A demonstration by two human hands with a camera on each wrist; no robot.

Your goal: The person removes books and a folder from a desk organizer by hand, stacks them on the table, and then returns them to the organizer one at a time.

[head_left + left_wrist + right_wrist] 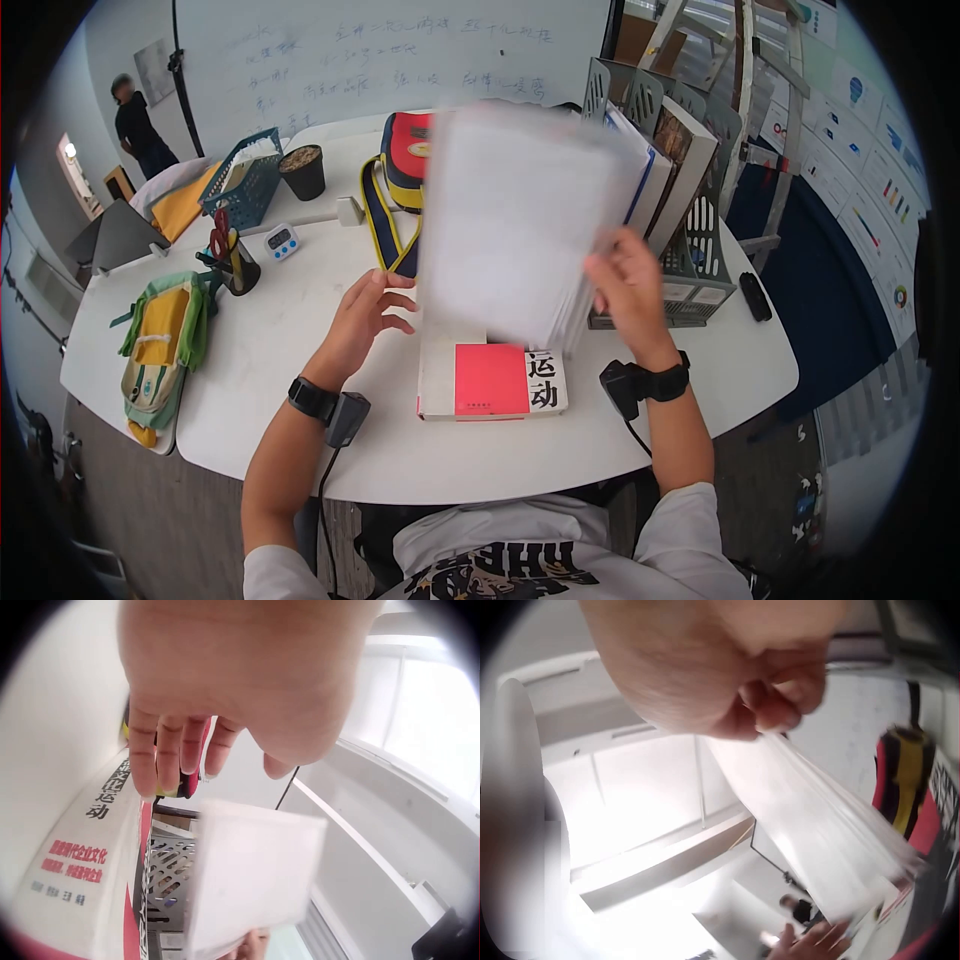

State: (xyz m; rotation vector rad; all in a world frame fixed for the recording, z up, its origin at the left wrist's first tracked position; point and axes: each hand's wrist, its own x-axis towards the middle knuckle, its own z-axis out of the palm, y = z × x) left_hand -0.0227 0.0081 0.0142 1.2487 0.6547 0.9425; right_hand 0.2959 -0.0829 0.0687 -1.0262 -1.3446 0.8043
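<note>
A stack of white sheets [525, 220], blurred, is raised over the table, pinched at its right edge by my right hand [632, 295]. The right wrist view shows the thumb and fingers of the right hand [735, 682] closed on a corner of the sheets [802, 817]. My left hand [362, 325] is beside the stack's left side, fingers spread and loosely bent, holding nothing; the left wrist view shows the left hand [240, 682] apart from the sheets [255, 877]. Below the stack lies a thick book with a red square on its cover [490, 380], partly hidden.
A grey file rack [700, 265] with upright books [680, 165] stands at the right. Behind the sheets is a red and yellow bag [405, 160]. At the left are a pen holder [238, 268], timer [282, 242], plant pot [303, 173], basket [250, 190] and green pouch [163, 345].
</note>
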